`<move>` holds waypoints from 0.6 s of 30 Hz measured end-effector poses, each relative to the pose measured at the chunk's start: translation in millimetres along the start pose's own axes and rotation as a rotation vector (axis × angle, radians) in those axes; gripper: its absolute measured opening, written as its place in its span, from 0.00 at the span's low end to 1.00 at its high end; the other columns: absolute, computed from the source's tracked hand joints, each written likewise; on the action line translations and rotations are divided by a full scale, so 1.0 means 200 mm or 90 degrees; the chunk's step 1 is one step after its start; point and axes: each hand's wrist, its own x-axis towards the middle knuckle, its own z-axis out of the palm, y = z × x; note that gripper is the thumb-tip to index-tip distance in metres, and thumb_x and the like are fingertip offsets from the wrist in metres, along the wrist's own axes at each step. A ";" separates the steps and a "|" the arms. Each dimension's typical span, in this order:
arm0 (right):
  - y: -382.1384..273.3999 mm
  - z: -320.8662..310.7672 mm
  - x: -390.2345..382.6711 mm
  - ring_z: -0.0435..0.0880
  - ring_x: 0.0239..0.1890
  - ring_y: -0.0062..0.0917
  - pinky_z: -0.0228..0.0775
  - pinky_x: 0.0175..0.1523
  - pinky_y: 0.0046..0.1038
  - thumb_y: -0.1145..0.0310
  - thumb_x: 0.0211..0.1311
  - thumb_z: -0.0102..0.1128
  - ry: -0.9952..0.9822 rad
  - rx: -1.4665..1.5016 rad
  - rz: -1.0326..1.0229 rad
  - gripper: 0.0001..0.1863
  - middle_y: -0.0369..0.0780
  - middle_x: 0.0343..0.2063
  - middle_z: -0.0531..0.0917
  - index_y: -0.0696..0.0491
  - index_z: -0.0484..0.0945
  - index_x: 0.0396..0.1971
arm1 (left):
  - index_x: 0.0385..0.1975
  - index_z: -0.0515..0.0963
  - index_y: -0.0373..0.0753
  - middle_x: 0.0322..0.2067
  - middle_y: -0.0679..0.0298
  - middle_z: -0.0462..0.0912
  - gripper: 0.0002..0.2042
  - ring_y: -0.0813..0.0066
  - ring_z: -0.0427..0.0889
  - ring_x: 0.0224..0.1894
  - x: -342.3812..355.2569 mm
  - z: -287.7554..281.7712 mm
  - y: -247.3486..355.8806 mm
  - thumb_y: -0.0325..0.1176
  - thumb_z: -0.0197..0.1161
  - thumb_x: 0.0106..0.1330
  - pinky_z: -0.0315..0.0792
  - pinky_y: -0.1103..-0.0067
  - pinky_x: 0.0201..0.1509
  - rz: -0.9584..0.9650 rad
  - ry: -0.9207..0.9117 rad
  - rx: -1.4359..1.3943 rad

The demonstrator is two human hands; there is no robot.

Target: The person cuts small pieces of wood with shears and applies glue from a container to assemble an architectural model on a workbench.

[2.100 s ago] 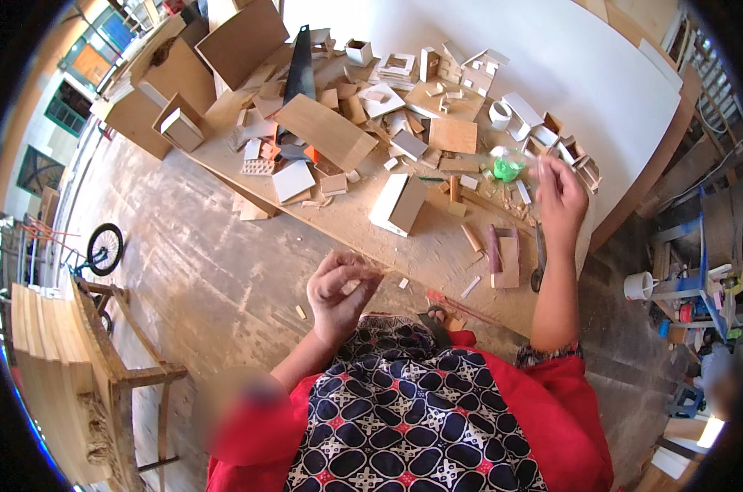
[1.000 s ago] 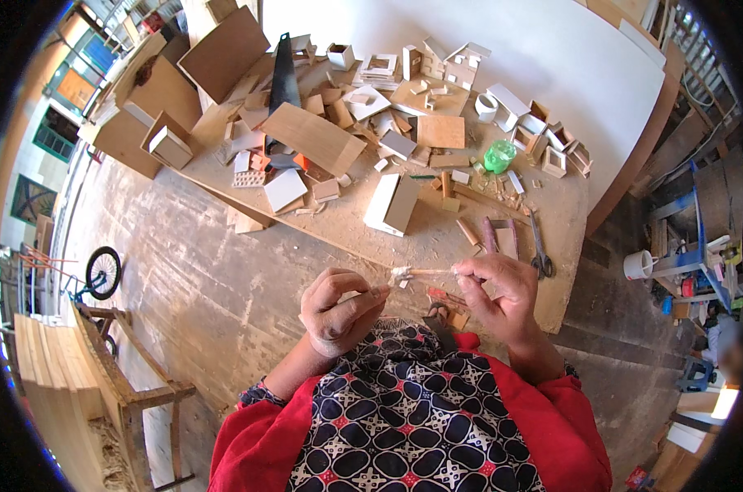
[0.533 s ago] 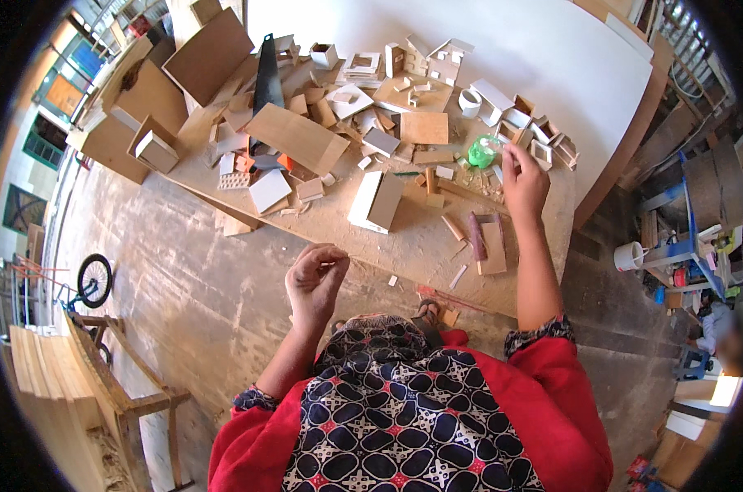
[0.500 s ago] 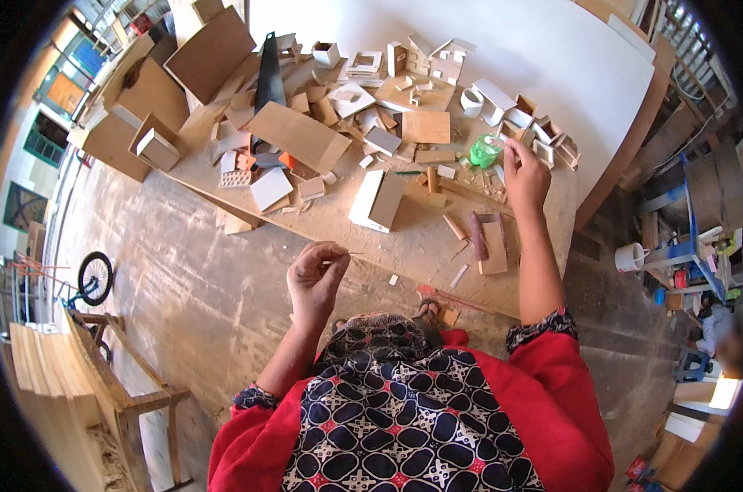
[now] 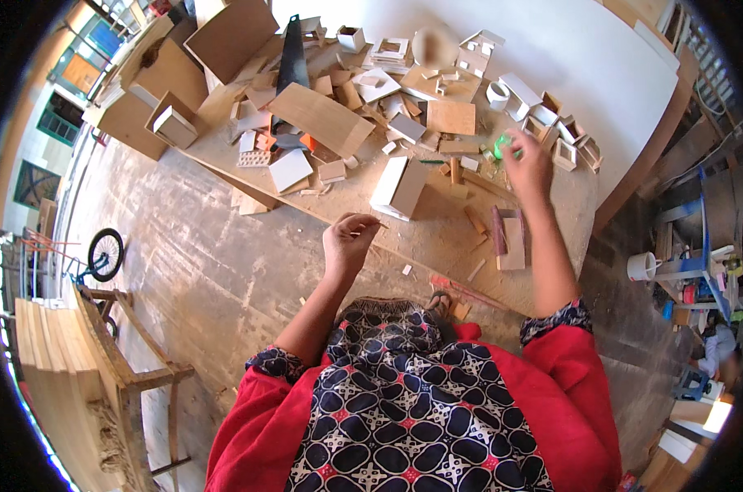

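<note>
My left hand (image 5: 347, 246) is raised near the front edge of the cluttered wooden table (image 5: 408, 258), its fingertips pinched on a small thin wooden piece (image 5: 381, 225). Just beyond it stands a white folded-box shape of board (image 5: 392, 187). My right hand (image 5: 529, 168) reaches over the right part of the table with bent, closed fingers at a green translucent cup (image 5: 500, 146), partly hiding it; what these fingers hold is hidden. Below that arm lie a purple-edged wooden piece (image 5: 511, 242) and small wood scraps.
Behind are piled wood offcuts (image 5: 417, 115), a saw (image 5: 294, 57) and upright boards (image 5: 224, 41). A wooden stand (image 5: 125, 373) and bicycle (image 5: 107, 254) are at left. A shelf with a bucket (image 5: 640, 266) and a person (image 5: 708, 357) are at right.
Both hands were together around a thin piece a second ago. Since then my right hand has gone back out to the green cup, and my left hand has risen toward the table edge.
</note>
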 end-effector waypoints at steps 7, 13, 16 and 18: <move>-0.21 0.09 -0.36 0.82 0.28 0.39 0.71 0.33 0.35 0.69 0.54 0.61 -0.073 0.146 -0.014 0.04 0.42 0.25 0.82 0.52 0.79 0.29 | 0.30 0.83 0.35 0.30 0.61 0.83 0.05 0.76 0.81 0.28 0.06 0.07 -0.01 0.27 0.66 0.55 0.74 0.81 0.33 0.065 -0.024 0.023; -0.33 0.25 -0.60 0.81 0.35 0.40 0.73 0.39 0.38 0.61 0.48 0.68 -0.205 0.082 0.024 0.16 0.44 0.32 0.81 0.55 0.80 0.34 | 0.30 0.84 0.38 0.31 0.61 0.84 0.05 0.72 0.83 0.29 0.09 0.12 -0.05 0.27 0.67 0.55 0.75 0.80 0.34 0.127 -0.015 0.044; -0.40 0.30 -0.63 0.81 0.34 0.39 0.73 0.38 0.37 0.57 0.44 0.71 -0.235 -0.001 0.047 0.19 0.41 0.28 0.80 0.55 0.81 0.32 | 0.30 0.84 0.39 0.31 0.60 0.84 0.05 0.68 0.84 0.29 0.10 0.12 -0.04 0.27 0.66 0.54 0.75 0.79 0.35 0.143 -0.023 0.078; -0.42 0.31 -0.64 0.80 0.36 0.41 0.72 0.40 0.39 0.52 0.44 0.71 -0.255 -0.018 0.067 0.22 0.44 0.29 0.79 0.55 0.80 0.31 | 0.30 0.84 0.39 0.31 0.59 0.84 0.05 0.67 0.84 0.29 0.10 0.11 -0.02 0.26 0.66 0.54 0.76 0.79 0.35 0.145 -0.025 0.107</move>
